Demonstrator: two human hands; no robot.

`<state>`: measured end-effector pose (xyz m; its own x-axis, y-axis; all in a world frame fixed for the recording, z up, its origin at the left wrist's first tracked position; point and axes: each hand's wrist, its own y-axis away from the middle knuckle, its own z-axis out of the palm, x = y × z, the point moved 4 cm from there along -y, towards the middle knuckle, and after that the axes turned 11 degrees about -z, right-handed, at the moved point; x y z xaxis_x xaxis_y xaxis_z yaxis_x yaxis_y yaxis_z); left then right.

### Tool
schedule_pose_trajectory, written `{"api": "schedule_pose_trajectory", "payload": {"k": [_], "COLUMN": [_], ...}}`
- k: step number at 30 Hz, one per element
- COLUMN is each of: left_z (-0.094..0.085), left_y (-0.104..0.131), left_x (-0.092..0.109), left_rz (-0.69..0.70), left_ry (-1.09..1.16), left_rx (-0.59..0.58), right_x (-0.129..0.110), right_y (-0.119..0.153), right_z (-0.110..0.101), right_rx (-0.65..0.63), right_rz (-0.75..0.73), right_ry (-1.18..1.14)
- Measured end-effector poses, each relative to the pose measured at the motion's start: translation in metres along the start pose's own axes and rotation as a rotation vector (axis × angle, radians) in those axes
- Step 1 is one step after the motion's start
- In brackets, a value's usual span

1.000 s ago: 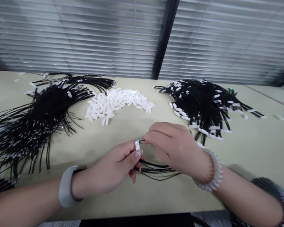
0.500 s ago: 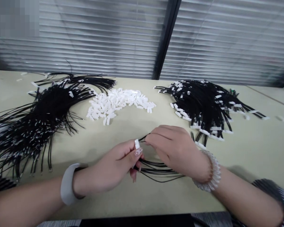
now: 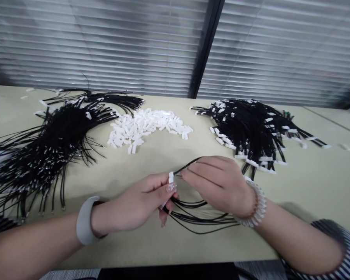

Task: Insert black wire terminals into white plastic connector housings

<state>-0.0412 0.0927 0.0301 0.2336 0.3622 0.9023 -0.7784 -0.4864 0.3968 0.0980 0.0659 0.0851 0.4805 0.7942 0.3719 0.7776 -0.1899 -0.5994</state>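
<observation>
Between thumb and fingers, my left hand [image 3: 142, 200] pinches a white plastic connector housing [image 3: 171, 177] held upright. Several black wires [image 3: 198, 217] pass from below the left fingers toward the right, looping under my right hand [image 3: 218, 182]. The right fingers are closed on a black wire [image 3: 189, 163] that reaches the top of the connector. Whether that wire's end sits inside the housing is too small to tell. Both hands are raised over the front middle of the table.
A heap of loose black wires [image 3: 55, 144] with metal tips lies at left. White connector housings [image 3: 151, 124] are piled at the middle. Bundles of black wires with white connectors [image 3: 251, 124] lie at right on the pale table [image 3: 317, 186]. Window blinds [image 3: 119, 46] stand behind.
My right hand has shifted slightly to the right and the wire beside it now arcs higher. The connector in my left hand has tilted a little more upright.
</observation>
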Motion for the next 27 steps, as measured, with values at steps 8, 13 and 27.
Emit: {"api": "schedule_pose_trajectory", "payload": {"k": [8,13,27], "left_z": [-0.0026,-0.0018,-0.0019], "left_y": [-0.0007,-0.0005,-0.0011], "left_x": [0.0020,0.0013,-0.0019], "left_rz": [0.012,-0.017,-0.036], "left_ry": [0.014,0.012,-0.009], "left_rx": [0.057,0.026,0.002], "right_x": [0.0047,0.0025,0.0003], "right_y": [0.0025,0.0013,-0.0044], "right_z": [-0.0075,-0.0024,0.0022], "right_rx": [-0.010,-0.066,-0.122], "right_rz": [0.068,0.013,0.010], "right_ry": [0.037,0.025,0.042]}}
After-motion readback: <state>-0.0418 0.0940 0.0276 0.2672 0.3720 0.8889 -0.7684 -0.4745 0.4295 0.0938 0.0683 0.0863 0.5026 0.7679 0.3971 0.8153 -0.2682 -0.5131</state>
